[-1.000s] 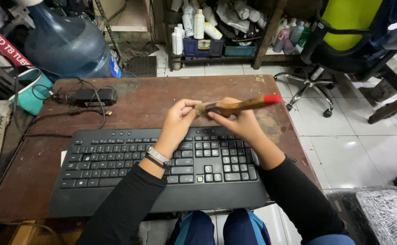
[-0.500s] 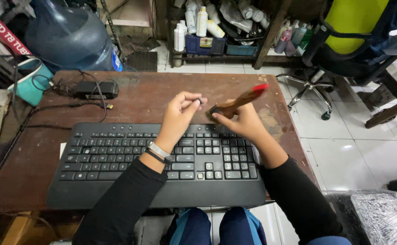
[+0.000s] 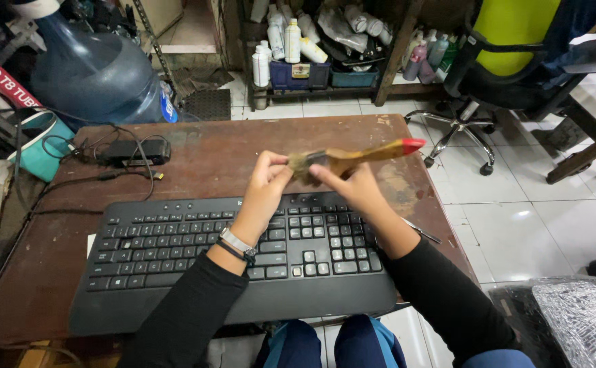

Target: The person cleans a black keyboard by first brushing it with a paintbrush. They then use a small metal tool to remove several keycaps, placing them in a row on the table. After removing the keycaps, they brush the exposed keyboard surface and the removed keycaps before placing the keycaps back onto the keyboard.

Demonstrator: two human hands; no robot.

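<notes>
Above the far edge of a wide black computer keyboard [image 3: 237, 262], both hands meet around a flat paintbrush with a pale wooden handle and a red tip [image 3: 352, 158]. The right hand [image 3: 352, 187] closes its fingers and thumb around the handle near the metal band, holding the brush level and clear of the keys, its red tip pointing away to the right. The left hand [image 3: 267, 184] has its fingertips pinched together on the worn, brownish bristles at the brush's left end; a metal watch band [image 3: 237, 243] circles that wrist, and both arms wear long black sleeves.

The keyboard lies across a scuffed reddish-brown wooden table [image 3: 202, 146], taking up most of its near half. At the table's far left corner sits a small black power adapter [image 3: 136, 151] with black cables looping beside it (one runs along the table toward the keyboard's left end). Beyond that corner stands a large blue water jug [image 3: 93, 71] on the floor, with a teal bag [image 3: 42, 146] leaning beside it. Farther back, a low shelf holds white plastic bottles [image 3: 281, 48], and to the right a black swivel chair with a yellow-green backrest [image 3: 509, 41] stands on the white tiled floor [image 3: 516, 218].
</notes>
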